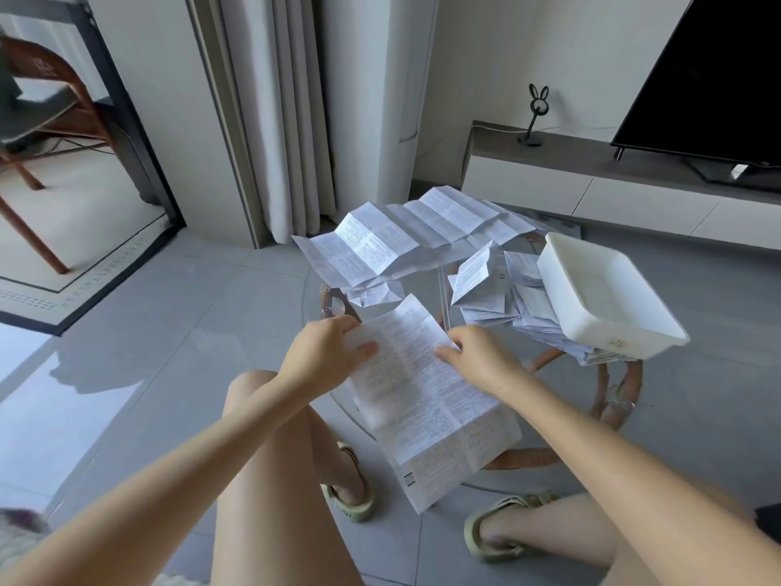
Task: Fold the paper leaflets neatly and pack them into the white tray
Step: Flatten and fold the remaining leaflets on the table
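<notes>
Left hand (327,353) and right hand (479,359) pinch a creased paper leaflet (427,410)

Glossy grey floor tiles (190,332) catch daylight at nine o'clock. Pale pleated curtains (274,120) hang at twelve; a low white cabinet with grey top (528,186) bears a black flat television (718,78) at two.

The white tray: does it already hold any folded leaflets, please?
No, the white tray shows a bare inside; the leaflets lie beside it.

Bare glass stays open mid-table (427,274); unfolded leaflets (401,238) crowd the far edge, and the white tray (591,327) atop folded leaflets (486,298) blocks the right edge.
</notes>
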Tool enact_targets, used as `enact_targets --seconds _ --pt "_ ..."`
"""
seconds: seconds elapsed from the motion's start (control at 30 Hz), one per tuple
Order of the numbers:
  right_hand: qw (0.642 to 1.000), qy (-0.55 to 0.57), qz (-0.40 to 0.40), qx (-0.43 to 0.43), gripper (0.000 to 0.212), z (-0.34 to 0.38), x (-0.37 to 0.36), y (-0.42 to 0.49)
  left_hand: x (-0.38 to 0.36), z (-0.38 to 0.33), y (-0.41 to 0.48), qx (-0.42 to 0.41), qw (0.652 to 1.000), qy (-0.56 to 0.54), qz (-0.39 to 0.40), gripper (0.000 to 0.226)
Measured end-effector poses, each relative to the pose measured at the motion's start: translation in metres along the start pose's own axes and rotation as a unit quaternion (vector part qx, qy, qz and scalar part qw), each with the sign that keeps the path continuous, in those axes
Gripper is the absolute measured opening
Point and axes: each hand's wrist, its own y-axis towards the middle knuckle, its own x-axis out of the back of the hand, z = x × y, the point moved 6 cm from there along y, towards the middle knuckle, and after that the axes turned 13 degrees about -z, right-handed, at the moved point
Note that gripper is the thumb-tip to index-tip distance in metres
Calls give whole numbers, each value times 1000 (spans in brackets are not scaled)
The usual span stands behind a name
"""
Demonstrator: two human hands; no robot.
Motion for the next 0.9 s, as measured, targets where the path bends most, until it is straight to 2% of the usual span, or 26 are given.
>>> enact_targets --seconds 0.13,0.3,0.47,0.6,0.73,0.9 --pt "997 -64 -23 31 49 14 0 0 5 -5 16 -25 993 96 -60 19" --pt "997 -81 -14 2 54 10 -3 4 -4 -1 32 12 1000 22 17 17" --pt "996 -93 -14 -10 54 10 -3 7 -11 4 43 29 999 5 32 12" --pt "996 -83 0 -18 57 10 -5 12 -13 9 51 61 998 14 32 27" --pt "996 -85 11 -15 58 11 -6 17 -18 10 58 62 997 -3 47 14" --pt "995 -93 25 -22 59 12 -8 19 -17 10 60 57 997 3 59 11"
